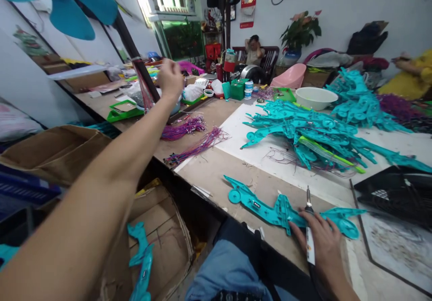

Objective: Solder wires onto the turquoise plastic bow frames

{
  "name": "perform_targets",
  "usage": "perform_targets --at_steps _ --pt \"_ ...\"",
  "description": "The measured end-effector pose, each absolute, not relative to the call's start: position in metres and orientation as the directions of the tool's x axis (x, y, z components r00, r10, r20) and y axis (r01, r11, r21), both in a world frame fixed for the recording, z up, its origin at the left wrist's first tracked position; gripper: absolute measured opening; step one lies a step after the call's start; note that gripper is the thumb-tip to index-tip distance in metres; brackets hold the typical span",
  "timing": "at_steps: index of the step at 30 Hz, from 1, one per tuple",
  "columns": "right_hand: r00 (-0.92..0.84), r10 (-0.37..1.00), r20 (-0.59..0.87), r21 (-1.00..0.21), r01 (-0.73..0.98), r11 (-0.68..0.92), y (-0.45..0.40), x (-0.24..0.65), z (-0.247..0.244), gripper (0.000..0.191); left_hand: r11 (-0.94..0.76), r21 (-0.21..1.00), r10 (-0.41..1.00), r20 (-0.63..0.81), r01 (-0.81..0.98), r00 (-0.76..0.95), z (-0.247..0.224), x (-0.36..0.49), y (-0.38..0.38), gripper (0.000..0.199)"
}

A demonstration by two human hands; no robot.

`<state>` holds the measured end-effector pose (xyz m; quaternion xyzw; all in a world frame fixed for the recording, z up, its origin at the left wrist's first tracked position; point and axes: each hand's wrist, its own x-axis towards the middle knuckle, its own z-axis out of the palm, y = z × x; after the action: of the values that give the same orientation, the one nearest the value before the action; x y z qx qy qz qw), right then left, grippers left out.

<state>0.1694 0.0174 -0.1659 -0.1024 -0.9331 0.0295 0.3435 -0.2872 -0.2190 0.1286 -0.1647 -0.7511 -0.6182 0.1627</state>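
My right hand (320,238) lies over a long teal plastic part (266,211) near the table's front edge. A soldering iron (309,242) with a white handle is held between its fingers, tip pointing away from me. My left hand (170,81) is raised at the end of my outstretched arm, beside a dark slanted post. Its fingers are closed together; whatever they hold, if anything, cannot be made out. Below it lie bundles of thin purple and red wires (199,146) on the table. A large pile of similar teal parts (303,128) lies farther back, with a yellow-green strip on it.
A cardboard box (162,233) with teal parts stands below the table at left. Blue fan blades (72,17) hang at upper left. A black fan-like unit (398,193) sits at right. A white bowl (316,98) is behind the pile. Two other people are in the background.
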Motion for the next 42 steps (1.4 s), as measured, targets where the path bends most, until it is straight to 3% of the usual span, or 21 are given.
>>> perform_targets --at_steps 4,9,13,17,19,22,25,29,32,35,39,42 --pt "-0.741 0.201 0.640 -0.123 0.159 0.980 0.019 0.170 -0.170 0.044 0.221 0.826 0.077 0.515 0.518 -0.854 0.147 -0.260 -0.209 0.020" --pt "-0.696 0.195 0.691 -0.152 0.125 0.981 0.018 0.167 -0.160 0.038 0.079 0.868 0.335 0.439 0.490 -0.833 0.148 -0.206 -0.191 0.014" --pt "-0.534 0.268 0.802 -0.305 0.019 0.952 0.010 0.151 -0.095 0.026 -0.091 0.935 0.551 0.335 0.344 -0.764 0.133 -0.152 -0.174 0.008" --pt "-0.398 0.403 0.824 -0.495 -0.162 0.854 -0.001 0.122 -0.011 0.039 -0.189 0.975 0.712 0.219 0.118 -0.667 0.113 -0.093 -0.154 0.010" --pt "-0.443 0.441 0.781 -0.582 -0.259 0.771 -0.009 0.105 0.013 0.046 -0.204 0.979 0.780 0.163 0.000 -0.604 0.101 -0.068 -0.146 0.017" --pt "-0.630 0.474 0.614 -0.784 -0.419 0.459 -0.025 0.091 0.018 0.042 -0.216 0.966 0.822 0.101 -0.144 -0.560 0.084 -0.041 -0.140 0.028" --pt "-0.769 0.507 0.389 -0.918 -0.372 0.140 -0.040 0.100 0.003 0.037 -0.210 0.944 0.837 0.039 -0.255 -0.545 0.068 -0.029 -0.145 0.030" --pt "-0.847 0.493 0.198 -0.972 -0.234 -0.013 -0.038 0.141 -0.008 0.036 -0.123 0.934 0.881 -0.052 -0.334 -0.470 0.053 -0.030 -0.169 0.030" --pt "-0.854 0.490 0.176 -0.984 -0.141 0.107 -0.017 0.174 -0.010 0.032 -0.004 0.970 0.907 -0.098 -0.242 -0.410 0.038 -0.036 -0.189 0.027" --pt "-0.828 0.519 0.214 -0.919 0.010 0.395 0.009 0.193 -0.017 0.024 0.192 0.981 0.935 -0.182 0.002 -0.305 0.015 -0.038 -0.199 0.022" --pt "-0.825 0.446 0.347 -0.601 0.169 0.781 0.039 0.184 -0.036 0.012 0.310 0.901 0.928 -0.217 0.305 -0.304 -0.026 -0.034 -0.192 0.024" --pt "-0.856 0.288 0.429 -0.329 0.149 0.933 0.055 0.154 -0.057 0.012 0.355 0.859 0.901 -0.211 0.368 -0.378 -0.053 -0.035 -0.183 0.027"
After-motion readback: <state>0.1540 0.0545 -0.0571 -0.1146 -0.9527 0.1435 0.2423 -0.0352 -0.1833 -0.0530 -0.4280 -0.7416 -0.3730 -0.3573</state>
